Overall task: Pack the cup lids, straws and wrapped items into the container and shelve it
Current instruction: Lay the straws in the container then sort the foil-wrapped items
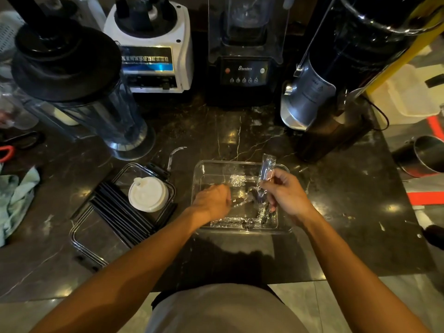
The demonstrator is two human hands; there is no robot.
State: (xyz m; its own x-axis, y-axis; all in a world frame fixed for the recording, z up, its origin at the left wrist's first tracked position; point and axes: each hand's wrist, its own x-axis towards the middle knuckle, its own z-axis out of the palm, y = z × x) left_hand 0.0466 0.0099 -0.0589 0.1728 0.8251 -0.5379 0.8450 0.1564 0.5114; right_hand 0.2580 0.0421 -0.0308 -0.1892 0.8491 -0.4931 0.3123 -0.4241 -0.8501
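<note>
A clear rectangular container (pixel 240 164) sits on the dark marble counter in front of me, with several clear-wrapped items (pixel 242 221) lying in it. My right hand (pixel 286 193) pinches one wrapped item (pixel 266 167) upright over the container's right side. Inside the container on the left, my left hand (pixel 212 200) has its fingers curled on wrapped pieces. To the left lies the container's clear lid (pixel 96 239), with a stack of white cup lids (pixel 149 193) and a row of black straws (pixel 122 212) on it.
Blenders stand at the back: a jug (pixel 79 92) at left, a white base (pixel 153 49), a black one (pixel 245 68). A grinder (pixel 331 87) stands at right. A green cloth (pixel 16 198) lies at far left, a steel cup (pixel 425 157) at right.
</note>
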